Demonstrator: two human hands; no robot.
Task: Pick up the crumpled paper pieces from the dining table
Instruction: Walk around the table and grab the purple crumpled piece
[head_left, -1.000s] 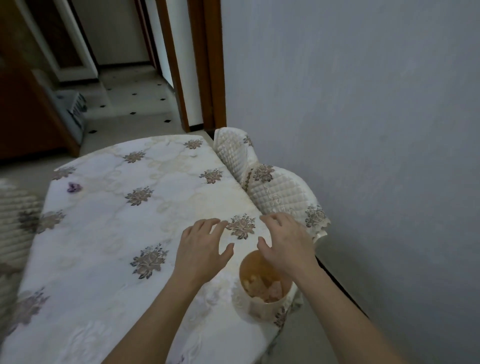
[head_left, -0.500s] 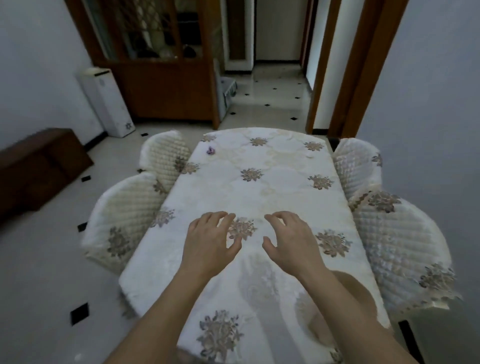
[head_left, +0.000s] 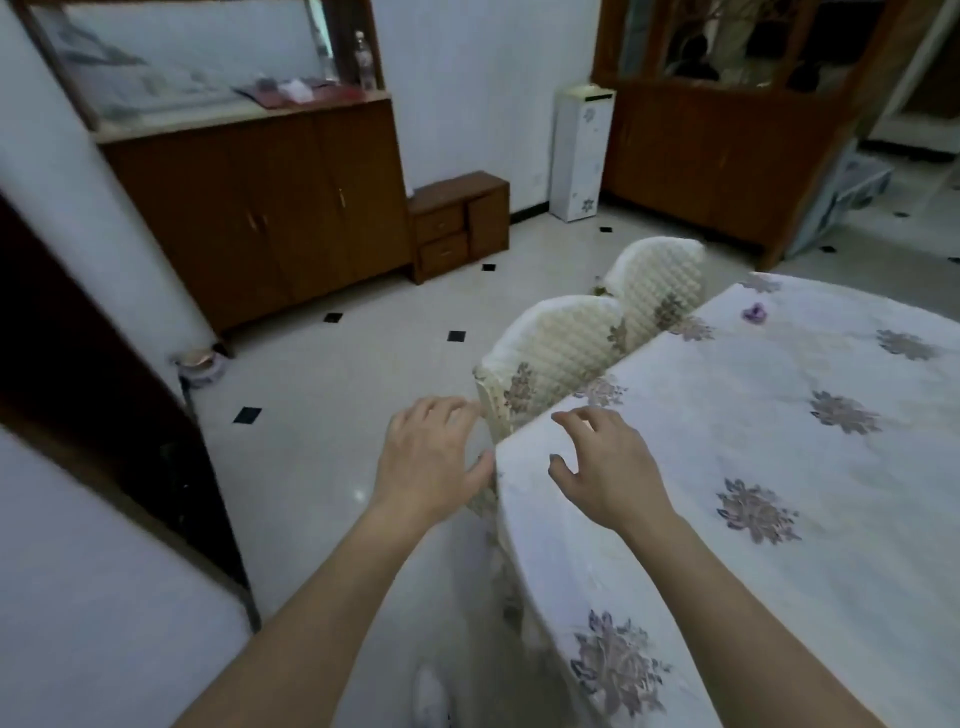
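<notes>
Crumpled paper piece (head_left: 755, 314), small, purple, on far table (head_left: 779, 441) edge, floral embossed tablecloth, left hand (head_left: 431, 462) off table, right hand (head_left: 608, 467) above near corner, both empty, fingers spread, quilted chair covers (head_left: 561, 343) beyond, no legible writing.

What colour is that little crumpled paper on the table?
Purple crumpled paper, seen in the head view.

The dining table (head_left: 753, 415) wears a white cloth with grey-brown flower motifs. On it lies a purple crumpled paper piece (head_left: 755, 313). Beside the table, cream quilted chairs (head_left: 561, 343) stand on white floor (head_left: 322, 415) with black diamonds.
</notes>
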